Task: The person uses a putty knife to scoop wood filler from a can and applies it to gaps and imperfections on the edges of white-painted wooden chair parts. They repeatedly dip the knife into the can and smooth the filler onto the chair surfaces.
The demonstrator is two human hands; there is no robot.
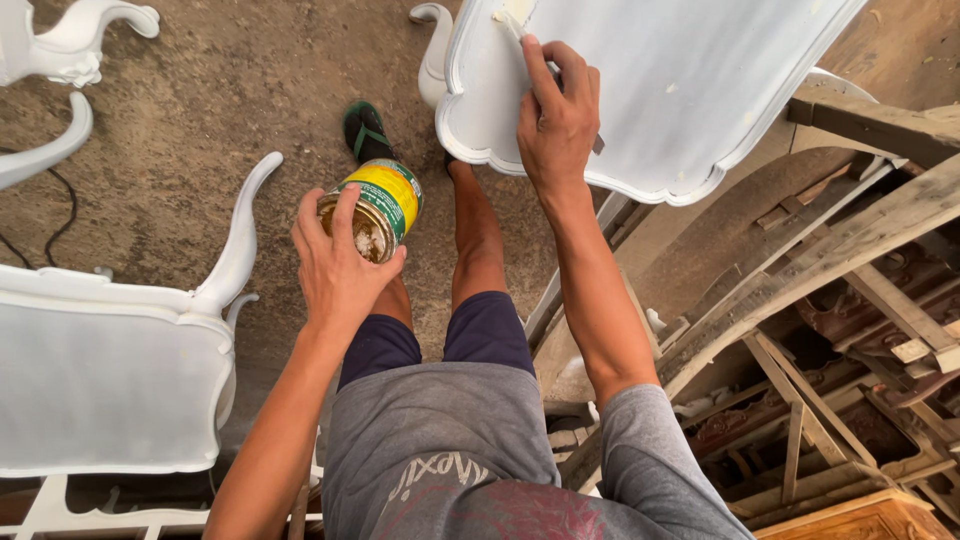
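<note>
The left hand [335, 270] grips an open putty can [375, 210] while the right hand [555, 120], fingers closed on a putty knife [510, 22], fills the white scalloped panel [660, 80] beneath them; reloading likely follows.

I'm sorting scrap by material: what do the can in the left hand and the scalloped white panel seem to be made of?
Can: probably metal, judging by its shiny rolled rim, with a yellow-and-green printed label. White panel: likely wood under a matte white coat, going by its carved scalloped edge and the bare timber frames beside it.
</note>
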